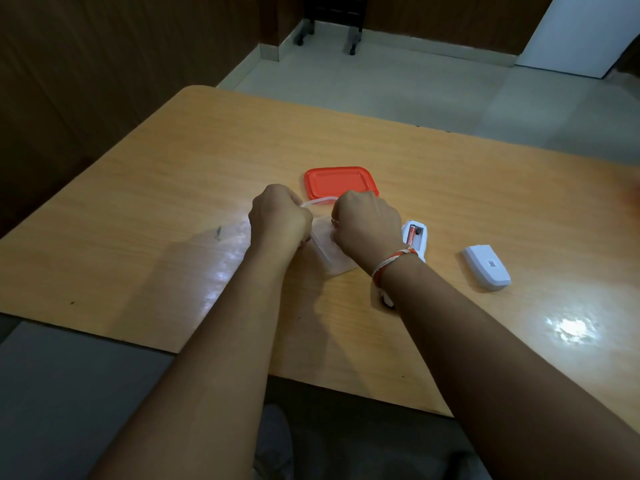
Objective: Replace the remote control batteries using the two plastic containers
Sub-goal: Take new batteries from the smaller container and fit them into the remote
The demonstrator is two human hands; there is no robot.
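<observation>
Near the middle of the wooden surface (173, 174), both hands are closed into loose fists around a clear plastic container (334, 258). The left hand (280, 216) curls over its rim at about 9 o'clock and the right hand (367, 223) grips at about 3 o'clock; the fingers themselves are hidden under the knuckles, so exactly what each pinches cannot be told. A thin clear edge (318, 201) arches between the 2 fists, perhaps a lid or rim being pried.

At 12 o'clock from the hands lies an orange lid (341, 181), flat and just beyond the knuckles. At 3 o'clock, partly under the right wrist, sits the white remote (415, 237) with its compartment open and 1 red battery (412, 234) showing. Further toward 3 o'clock, well apart, rests the white battery cover (486, 266).

The container looks light, thin-walled and springy, likely to flex and skid on the glossy surface, so it is probably best held at the stiffer rim corners with 1 hand steadying the base. The battery is small, smooth and prone to rolling; pinching it across its middle seems safest.
</observation>
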